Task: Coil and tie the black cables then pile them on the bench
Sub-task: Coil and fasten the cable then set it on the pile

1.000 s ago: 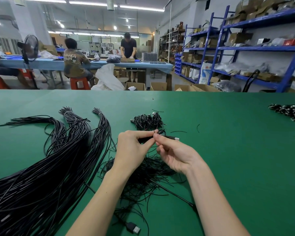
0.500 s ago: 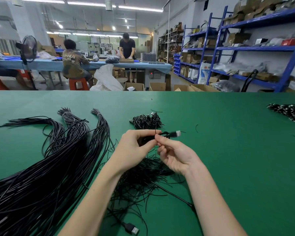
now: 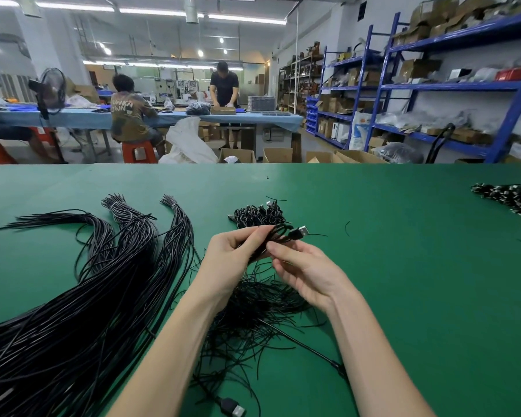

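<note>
Black coiled cable (image 3: 272, 236) is held above the green bench (image 3: 403, 266), gripped by left hand (image 3: 232, 260) and pinched by right hand (image 3: 307, 272); advise keeping loops tight while the tie is twisted.

Glossy black cables (image 3: 82, 311), matt green bench (image 3: 403, 281)

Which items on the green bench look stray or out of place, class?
A short black offcut lies alone on the green bench, right of the coiled pile. A loose USB plug trails from the tangle of ties near the front edge. Otherwise nothing looks damaged; both hands hold a coiled cable.
</note>
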Demonstrator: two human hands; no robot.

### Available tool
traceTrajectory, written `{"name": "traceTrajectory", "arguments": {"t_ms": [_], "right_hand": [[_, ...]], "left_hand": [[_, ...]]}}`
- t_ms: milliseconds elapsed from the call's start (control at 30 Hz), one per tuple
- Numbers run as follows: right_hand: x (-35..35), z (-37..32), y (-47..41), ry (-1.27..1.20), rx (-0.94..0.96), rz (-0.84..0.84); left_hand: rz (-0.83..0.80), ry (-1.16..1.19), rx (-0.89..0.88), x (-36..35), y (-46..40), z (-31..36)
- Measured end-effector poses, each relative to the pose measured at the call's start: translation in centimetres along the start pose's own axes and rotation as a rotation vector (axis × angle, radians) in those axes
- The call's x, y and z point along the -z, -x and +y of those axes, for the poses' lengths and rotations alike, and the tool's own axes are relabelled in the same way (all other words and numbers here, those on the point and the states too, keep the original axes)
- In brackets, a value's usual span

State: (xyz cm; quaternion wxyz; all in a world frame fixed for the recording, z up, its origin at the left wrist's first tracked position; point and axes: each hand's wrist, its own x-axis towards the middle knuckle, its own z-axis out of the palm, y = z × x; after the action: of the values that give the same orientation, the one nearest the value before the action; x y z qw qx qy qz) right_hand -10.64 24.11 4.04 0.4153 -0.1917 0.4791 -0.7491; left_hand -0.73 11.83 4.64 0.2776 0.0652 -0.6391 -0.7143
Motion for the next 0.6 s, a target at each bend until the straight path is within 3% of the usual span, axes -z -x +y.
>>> {"name": "traceTrajectory", "arguments": {"t_ms": [100, 400, 600], "right_hand": [[0.7, -0.4, 0.3, 0.004, -0.001, -0.061], [2.0, -0.8, 0.7, 0.448, 0.086, -0.017], [2.1, -0.7, 0.7, 0.471, 0.176, -0.108]], "left_hand": [[-0.002, 0.031, 0.008, 0.1, -0.1, 0.0], [-0.015, 0.022, 0.109, 0.6, 0.2, -0.1], [-0.120, 0.045, 0.196, 1.6, 0.0, 0.8]]}}
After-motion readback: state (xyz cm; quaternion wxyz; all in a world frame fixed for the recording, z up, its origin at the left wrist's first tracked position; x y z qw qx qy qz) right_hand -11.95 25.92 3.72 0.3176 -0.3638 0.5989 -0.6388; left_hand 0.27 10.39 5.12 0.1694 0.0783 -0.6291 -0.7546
